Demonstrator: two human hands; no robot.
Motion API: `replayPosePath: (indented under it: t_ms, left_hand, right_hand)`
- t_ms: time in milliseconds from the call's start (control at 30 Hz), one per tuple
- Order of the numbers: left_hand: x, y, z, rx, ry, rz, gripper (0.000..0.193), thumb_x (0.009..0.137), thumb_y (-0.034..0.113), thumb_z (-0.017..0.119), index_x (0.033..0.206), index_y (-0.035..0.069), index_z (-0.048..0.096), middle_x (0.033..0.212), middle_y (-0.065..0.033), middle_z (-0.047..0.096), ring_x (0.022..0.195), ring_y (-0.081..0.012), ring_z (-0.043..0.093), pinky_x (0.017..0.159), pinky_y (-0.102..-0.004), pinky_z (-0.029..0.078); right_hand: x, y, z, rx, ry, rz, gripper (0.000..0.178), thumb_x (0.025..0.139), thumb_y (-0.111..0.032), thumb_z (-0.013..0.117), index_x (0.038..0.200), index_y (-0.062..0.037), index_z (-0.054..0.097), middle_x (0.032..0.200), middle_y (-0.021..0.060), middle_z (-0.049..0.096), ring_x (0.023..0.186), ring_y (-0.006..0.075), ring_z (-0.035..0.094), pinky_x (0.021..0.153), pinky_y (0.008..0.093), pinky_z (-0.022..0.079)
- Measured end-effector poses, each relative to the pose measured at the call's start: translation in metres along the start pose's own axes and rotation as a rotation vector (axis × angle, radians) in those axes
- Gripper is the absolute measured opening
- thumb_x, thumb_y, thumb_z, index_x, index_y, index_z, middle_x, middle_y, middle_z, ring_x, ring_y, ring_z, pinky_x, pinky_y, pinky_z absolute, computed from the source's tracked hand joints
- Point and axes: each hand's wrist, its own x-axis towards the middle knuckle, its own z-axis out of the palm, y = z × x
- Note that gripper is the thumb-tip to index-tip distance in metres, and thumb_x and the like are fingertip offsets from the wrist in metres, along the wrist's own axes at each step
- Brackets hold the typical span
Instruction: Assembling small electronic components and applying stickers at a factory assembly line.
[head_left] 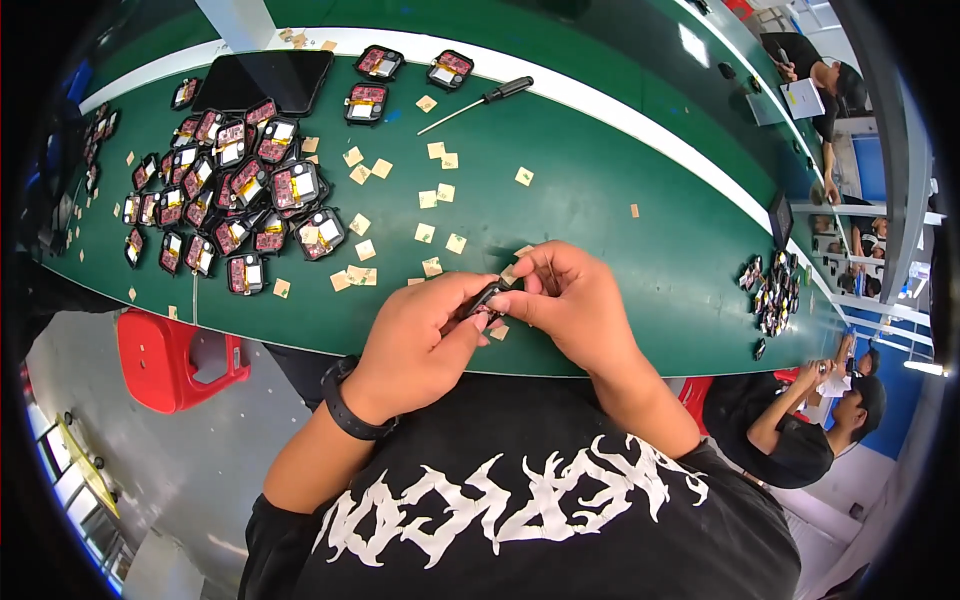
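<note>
A worker in a black T-shirt (420, 490) with a white graphic across the chest handles a small black device housing (486, 298) above the near edge of a green worktable (590, 240). The left hand (420, 330), a black band (352, 402) around its wrist, grasps the housing between thumb and fingers. The right hand (572, 300) meets it from the right, thumb against the housing and fingers curled; whether those fingers pinch the housing or a small beige square beside their tips cannot be told.

Beige adhesive squares (427, 199) lie scattered on the green surface, mostly far and left of the hands. To the left, open device housings with reddish circuit boards and yellow strips crowd together in a pile (240, 180), a flat black panel (268, 82) at its far side. Three similar open units (367, 103) sit apart on the far side, left of a black-handled screwdriver (500, 93) lying with its tip toward the left. Another cluster of small units (776, 298) occupies the table's right end.

A red plastic stool (160, 362) stands on the floor at left, and a co-worker in a dark cap (868, 402) sits at right.
</note>
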Motion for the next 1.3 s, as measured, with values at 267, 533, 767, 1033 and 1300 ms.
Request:
replayPosePath:
  t_ms: [267,533,767,1033,1300]
  left_hand:
    - [0.002,0.007,-0.008,0.028,-0.106,-0.078,0.027,0.095,-0.004,0.054,0.119,-0.003,0.064,0.094,-0.0081,0.072,0.080,-0.0120,0.069,0.072,-0.0274,0.057]
    - [-0.002,0.011,0.000,-0.011,-0.038,-0.119,0.035,0.096,0.001,0.057,0.132,0.001,0.053,0.095,-0.0080,0.070,0.074,-0.0107,0.065,0.066,-0.0272,0.051]
    - [-0.004,0.000,-0.003,0.105,-0.099,0.032,0.034,0.097,0.004,0.058,0.130,0.001,0.053,0.090,-0.0054,0.065,0.070,-0.0118,0.058,0.066,-0.0278,0.048]
    - [-0.010,0.005,-0.012,0.217,-0.148,0.181,0.034,0.096,0.001,0.056,0.130,-0.001,0.055,0.101,-0.0098,0.063,0.079,-0.0164,0.059,0.072,-0.0315,0.048]
    - [-0.014,0.033,-0.019,0.128,-0.265,0.196,0.048,0.090,0.001,0.049,0.137,-0.004,0.051,0.098,-0.0120,0.064,0.076,-0.0221,0.061,0.073,-0.0340,0.050]
  right_hand:
    - [-0.003,-0.011,-0.002,0.123,-0.197,0.145,0.013,0.091,-0.007,0.076,0.091,0.0025,0.067,0.082,0.0066,0.073,0.073,0.0068,0.066,0.062,0.0209,0.049]
    - [-0.023,-0.030,0.006,0.302,-0.073,0.262,0.011,0.095,-0.009,0.072,0.095,0.0003,0.066,0.082,0.0022,0.067,0.065,0.0049,0.058,0.057,0.0198,0.044]
    - [-0.031,-0.027,0.003,0.416,-0.166,0.291,0.013,0.100,-0.009,0.063,0.110,-0.0022,0.059,0.083,0.0044,0.066,0.054,0.0031,0.043,0.047,0.0201,0.031]
    - [-0.036,-0.027,0.004,0.432,-0.245,0.288,0.011,0.100,-0.008,0.063,0.110,-0.0043,0.058,0.084,0.0053,0.068,0.054,0.0031,0.045,0.048,0.0208,0.033]
    - [-0.050,-0.038,0.001,0.434,-0.238,0.198,0.012,0.101,-0.007,0.063,0.110,-0.0022,0.058,0.088,0.0032,0.067,0.064,0.0024,0.052,0.054,0.0193,0.040]
